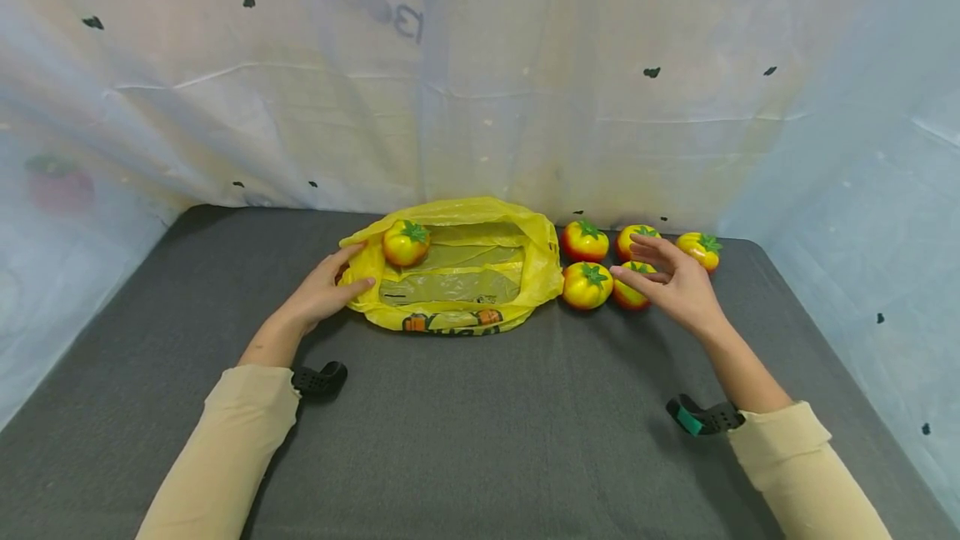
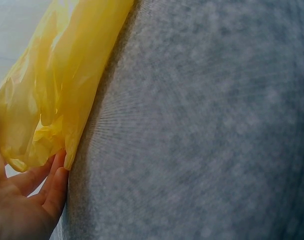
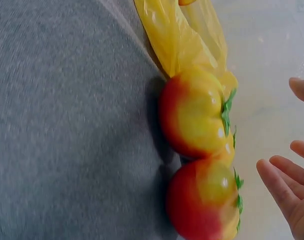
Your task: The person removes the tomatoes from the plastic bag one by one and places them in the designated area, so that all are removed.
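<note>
Currently, a yellow plastic bag (image 1: 450, 319) lay on the grey counter (image 1: 465, 423), its mouth spread wide, with orange and dark print along its near side. One tomato (image 1: 407, 245), yellow and red with a green leafy top, sat within the opening at the bag's left end. The left hand (image 1: 318, 290) held that end, its thumb over the rim and its other fingers along the outside. Just beyond the bag's right end stood five more tomatoes (image 1: 587, 288): three in the far row, the rightmost a little apart, and two in the near row. Above the right part of this group hovered the right hand (image 1: 678, 282), its fingers extended, released and clear of any grasp. Each wrist wore a black band, the left (image 1: 320, 379) plain and the right (image 1: 701, 417) bearing a green patch, below rolled beige sleeves (image 1: 232, 440). Pale sheeting (image 1: 517, 148) with small dark marks hung along the far side.
</note>
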A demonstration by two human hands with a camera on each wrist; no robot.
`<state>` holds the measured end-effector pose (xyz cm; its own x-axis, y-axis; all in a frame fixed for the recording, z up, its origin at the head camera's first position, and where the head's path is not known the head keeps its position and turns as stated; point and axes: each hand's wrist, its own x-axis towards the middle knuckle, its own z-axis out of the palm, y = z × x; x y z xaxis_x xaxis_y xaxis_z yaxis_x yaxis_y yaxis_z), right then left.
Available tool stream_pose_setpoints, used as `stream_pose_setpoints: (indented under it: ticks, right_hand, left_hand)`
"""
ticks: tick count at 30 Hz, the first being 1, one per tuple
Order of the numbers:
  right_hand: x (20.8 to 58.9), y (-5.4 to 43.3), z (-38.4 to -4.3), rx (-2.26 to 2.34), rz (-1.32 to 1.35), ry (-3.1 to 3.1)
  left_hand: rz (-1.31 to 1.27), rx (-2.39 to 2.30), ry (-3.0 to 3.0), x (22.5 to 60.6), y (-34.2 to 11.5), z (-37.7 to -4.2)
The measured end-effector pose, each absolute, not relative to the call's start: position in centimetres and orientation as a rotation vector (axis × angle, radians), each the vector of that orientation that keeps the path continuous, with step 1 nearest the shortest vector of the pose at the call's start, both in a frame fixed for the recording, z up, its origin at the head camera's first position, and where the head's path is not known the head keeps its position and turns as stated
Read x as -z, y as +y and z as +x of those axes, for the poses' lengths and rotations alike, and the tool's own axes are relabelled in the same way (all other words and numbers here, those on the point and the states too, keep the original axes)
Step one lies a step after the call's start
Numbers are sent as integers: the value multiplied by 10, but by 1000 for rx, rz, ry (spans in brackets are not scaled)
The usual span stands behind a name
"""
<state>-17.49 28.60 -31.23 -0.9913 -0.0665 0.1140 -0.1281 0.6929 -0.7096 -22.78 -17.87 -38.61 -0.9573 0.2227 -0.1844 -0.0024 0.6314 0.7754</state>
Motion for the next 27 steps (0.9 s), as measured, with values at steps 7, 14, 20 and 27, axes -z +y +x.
stream_pose_setpoints:
  ticks: [7,14,20,27]
  right_hand:
    - [315,271,-179,-1240,213,-2768]
    - [321,257,-186,-1236,285,-2739]
    - [325,246,-190,-1289,332,-2732]
    - [331,235,-192,-1346,391,-2684]
  left_hand:
    - [177,-1228,2591,386,-179,-228]
    - [174,-1227,2597,386,-178,-228]
    - [179,-1237,2588,387,-178,-227]
    - [182,-1239,2588,388,-179,-227]
